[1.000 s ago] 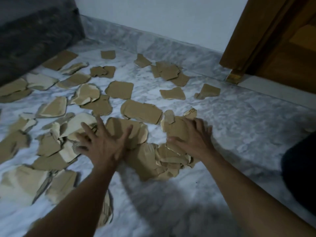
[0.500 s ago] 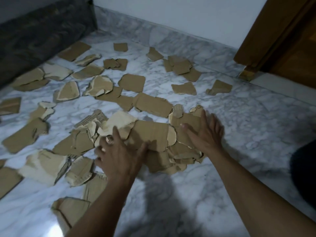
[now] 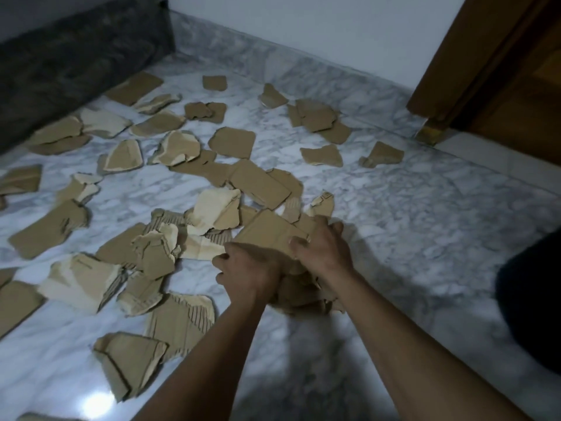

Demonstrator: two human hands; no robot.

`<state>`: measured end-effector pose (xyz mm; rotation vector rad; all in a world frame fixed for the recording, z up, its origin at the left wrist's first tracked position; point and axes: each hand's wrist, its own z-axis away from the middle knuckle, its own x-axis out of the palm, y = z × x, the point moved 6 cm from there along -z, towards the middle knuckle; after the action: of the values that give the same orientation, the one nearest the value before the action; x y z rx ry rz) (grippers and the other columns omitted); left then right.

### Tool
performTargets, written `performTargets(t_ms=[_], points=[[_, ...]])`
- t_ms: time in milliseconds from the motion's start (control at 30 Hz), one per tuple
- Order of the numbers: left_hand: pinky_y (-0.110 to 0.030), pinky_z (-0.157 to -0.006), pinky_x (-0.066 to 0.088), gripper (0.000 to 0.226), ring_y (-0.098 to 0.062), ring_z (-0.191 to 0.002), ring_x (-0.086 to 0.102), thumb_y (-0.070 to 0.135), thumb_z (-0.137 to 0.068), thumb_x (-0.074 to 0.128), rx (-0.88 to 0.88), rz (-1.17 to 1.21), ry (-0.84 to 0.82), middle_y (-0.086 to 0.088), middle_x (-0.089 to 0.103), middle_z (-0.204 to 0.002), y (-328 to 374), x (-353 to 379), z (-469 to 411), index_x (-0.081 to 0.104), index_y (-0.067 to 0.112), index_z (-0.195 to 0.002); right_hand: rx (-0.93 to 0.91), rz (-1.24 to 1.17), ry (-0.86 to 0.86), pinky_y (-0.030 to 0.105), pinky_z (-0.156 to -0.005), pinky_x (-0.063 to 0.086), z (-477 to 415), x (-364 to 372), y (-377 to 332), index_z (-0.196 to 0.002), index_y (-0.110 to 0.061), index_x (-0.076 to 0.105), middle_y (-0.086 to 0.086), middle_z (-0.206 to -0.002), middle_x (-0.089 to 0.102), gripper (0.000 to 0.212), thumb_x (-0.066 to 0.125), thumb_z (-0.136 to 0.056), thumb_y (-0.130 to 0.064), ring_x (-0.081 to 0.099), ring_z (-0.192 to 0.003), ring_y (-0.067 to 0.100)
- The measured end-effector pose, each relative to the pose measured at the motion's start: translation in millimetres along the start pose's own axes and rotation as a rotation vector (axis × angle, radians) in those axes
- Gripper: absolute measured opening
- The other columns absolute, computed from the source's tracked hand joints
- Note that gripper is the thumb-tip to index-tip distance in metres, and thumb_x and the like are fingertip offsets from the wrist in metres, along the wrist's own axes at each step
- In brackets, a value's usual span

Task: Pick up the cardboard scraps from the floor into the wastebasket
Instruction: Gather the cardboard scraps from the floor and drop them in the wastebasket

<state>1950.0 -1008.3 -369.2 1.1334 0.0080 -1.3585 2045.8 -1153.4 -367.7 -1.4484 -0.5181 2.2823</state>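
Several torn brown cardboard scraps [image 3: 233,141] lie scattered over the marble floor [image 3: 409,214], mostly left and centre. A gathered bundle of scraps [image 3: 270,232] is squeezed between both hands just above the floor at centre. My left hand [image 3: 246,268] grips the bundle from the left, fingers curled round its edge. From the right, my right hand [image 3: 321,247] grips it, thumb on top. Part of the bundle hangs below the hands. At the right edge sits a dark rounded shape [image 3: 531,299], possibly the wastebasket; I cannot tell.
A dark sofa [image 3: 69,62] stands at the back left, with scraps along its base. A wooden door and frame [image 3: 485,65] stand at the back right. A white wall runs along the far side. Bare marble lies to the right of the hands.
Both hands, earlier flat on the scraps and sweeping them together, have closed in and curled round a bundle, which is now raised off the floor. The view shifted left.
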Motion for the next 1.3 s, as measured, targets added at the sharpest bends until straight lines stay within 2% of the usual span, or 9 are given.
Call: performTargets(t_ms=[133, 267, 367, 567, 633, 733, 1100, 1200, 1300], points=[[-0.044, -0.086, 0.058, 0.074, -0.035, -0.1, 0.064, 0.038, -0.058, 0.075, -0.046, 0.218, -0.1, -0.013, 0.064, -0.112, -5.0, -3.6, -2.8, 0.053, 0.002, -0.118, 0.028, -0.316, -0.045, 0.029, -0.086, 0.047, 16.5, 14.5, 2.4, -0.133, -0.025, 0.047, 0.004, -0.131, 0.053, 0.047, 0.068, -0.092, -0.033, 0.057, -0.112, 0.025], [-0.053, -0.083, 0.06, 0.046, -0.034, -0.09, 0.072, 0.037, -0.062, 0.081, 0.025, 0.464, -0.218, -0.011, 0.075, -0.098, -11.1, 4.5, 3.3, 0.067, 0.015, -0.101, 0.049, -0.707, -0.033, 0.021, -0.073, 0.049, 42.0, 20.4, 10.0, -0.129, -0.023, 0.053, -0.003, -0.126, 0.058, 0.038, 0.067, -0.094, -0.019, 0.059, -0.099, 0.009], [-0.041, -0.074, 0.063, 0.024, -0.027, -0.091, 0.072, 0.006, -0.092, 0.069, 0.129, 0.613, -0.303, -0.01, 0.073, -0.105, 13.8, 1.1, 30.2, 0.057, 0.015, -0.112, -0.008, -0.735, 0.033, 0.02, -0.073, 0.05, 58.3, -4.1, 6.9, -0.131, -0.031, 0.052, -0.008, -0.121, 0.06, 0.035, 0.058, -0.098, -0.019, 0.059, -0.097, 0.001], [-0.02, -0.055, 0.055, 0.05, -0.018, -0.094, 0.067, 0.003, -0.094, 0.066, 0.396, 0.652, -0.344, 0.0, 0.064, -0.106, 101.7, -12.3, 92.1, 0.04, 0.023, -0.132, -0.133, -0.571, 0.187, 0.044, -0.104, 0.049, 91.7, -109.5, -9.9, -0.148, -0.042, 0.036, -0.007, -0.148, 0.046, 0.052, 0.049, -0.1, -0.028, 0.053, -0.126, 0.02], [-0.024, -0.06, 0.056, 0.08, -0.022, -0.098, 0.067, 0.002, -0.094, 0.065, 0.466, 0.679, -0.396, -0.003, 0.061, -0.118, 138.3, -13.8, 121.5, 0.018, 0.026, -0.154, -0.149, -0.571, 0.228, 0.042, -0.104, 0.048, 103.1, -158.5, -10.0, -0.15, -0.036, 0.038, -0.003, -0.15, 0.046, 0.053, 0.051, -0.101, -0.023, 0.052, -0.129, 0.022], [-0.035, -0.078, 0.058, 0.104, -0.021, -0.101, 0.065, 0.002, -0.093, 0.067, 0.575, 0.689, -0.441, -0.004, 0.054, -0.129, 194.7, -9.7, 165.6, -0.006, 0.035, -0.159, -0.2, -0.579, 0.321, 0.032, -0.09, 0.051, 128.5, -239.6, -4.6, -0.143, -0.024, 0.051, 0.0, -0.135, 0.06, 0.047, 0.057, -0.098, -0.011, 0.059, -0.117, 0.02], [-0.053, -0.104, 0.049, 0.103, -0.03, -0.133, 0.047, 0.001, -0.088, 0.069, 0.893, 0.467, -0.729, -0.009, 0.042, -0.151, 327.9, 98.8, 338.0, 0.003, 0.04, -0.158, -0.111, -0.707, 0.687, 0.035, -0.084, 0.054, 226.6, -418.6, 137.5, -0.151, -0.04, 0.037, -0.001, -0.139, 0.05, 0.068, 0.051, -0.098, -0.001, 0.052, -0.119, 0.02], [-0.049, -0.106, 0.048, 0.092, -0.026, -0.131, 0.048, -0.001, -0.087, 0.069, 0.932, 0.344, -0.789, -0.004, 0.048, -0.139, 324.9, 140.8, 360.5, 0.016, 0.029, -0.157, -0.021, -0.726, 0.671, 0.023, -0.067, 0.046, 234.6, -417.3, 185.6, -0.152, -0.037, 0.036, -0.002, -0.131, 0.052, 0.066, 0.048, -0.099, 0.0, 0.053, -0.102, 0.012], [-0.038, -0.106, 0.046, 0.076, -0.02, -0.125, 0.051, -0.004, -0.085, 0.071, 0.956, 0.223, -0.809, -0.001, 0.053, -0.131, 315.0, 173.1, 371.0, 0.035, 0.017, -0.148, 0.057, -0.678, 0.658, 0.024, -0.073, 0.047, 241.1, -414.0, 219.7, -0.151, -0.031, 0.04, -0.001, -0.13, 0.055, 0.06, 0.043, -0.099, 0.0, 0.053, -0.099, 0.013]])
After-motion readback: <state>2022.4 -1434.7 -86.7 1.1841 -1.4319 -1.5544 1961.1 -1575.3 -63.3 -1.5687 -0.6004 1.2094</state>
